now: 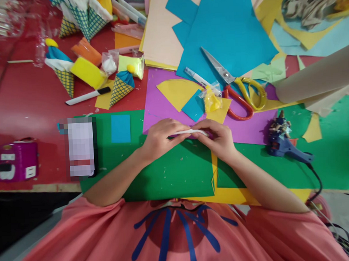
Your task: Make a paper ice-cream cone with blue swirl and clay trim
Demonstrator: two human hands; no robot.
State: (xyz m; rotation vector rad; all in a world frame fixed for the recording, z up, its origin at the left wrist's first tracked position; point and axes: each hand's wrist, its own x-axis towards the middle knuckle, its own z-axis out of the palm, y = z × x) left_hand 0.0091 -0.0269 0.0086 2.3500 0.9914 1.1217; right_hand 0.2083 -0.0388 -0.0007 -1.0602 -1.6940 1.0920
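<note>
While both arms rest on the green sheet, the left hand and right hand pinch a thin white strip between them, one at each end. The strip lies flat at the purple paper's edge. Scissors sit at one o'clock, a glue gun at three.

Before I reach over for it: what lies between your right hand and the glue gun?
Only bare purple paper and green sheet lie between the right hand and glue gun, head view.
</note>
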